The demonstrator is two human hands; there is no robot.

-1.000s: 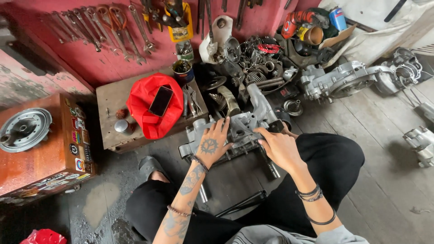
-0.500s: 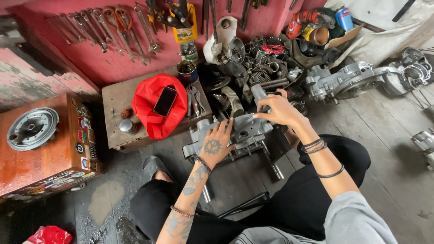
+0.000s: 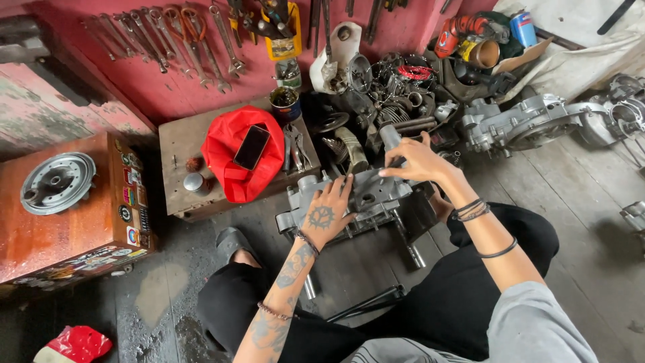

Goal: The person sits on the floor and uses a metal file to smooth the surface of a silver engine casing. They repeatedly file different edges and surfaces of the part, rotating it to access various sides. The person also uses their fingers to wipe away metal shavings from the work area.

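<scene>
A grey metal engine casing [image 3: 366,198] lies on the floor between my legs. My left hand [image 3: 327,213] rests flat on its near left part, fingers spread. My right hand [image 3: 416,160] reaches over the far right end of the casing and is closed around a dark tool handle [image 3: 396,161] beside a grey cylindrical part [image 3: 390,136]. The tool's working end is hidden behind my hand.
A low metal box [image 3: 181,144] at left carries a red cloth [image 3: 235,158] with a black phone [image 3: 251,147] on it. Wrenches [image 3: 168,33] hang on the red wall. Engine parts [image 3: 396,94] are piled behind the casing; another casing [image 3: 517,124] lies at right. An orange wooden box [image 3: 74,222] holds a wheel hub [image 3: 57,183].
My right hand has moved from the near right side of the casing up and away to its far end, and closed on the tool. My left hand has stayed on the casing.
</scene>
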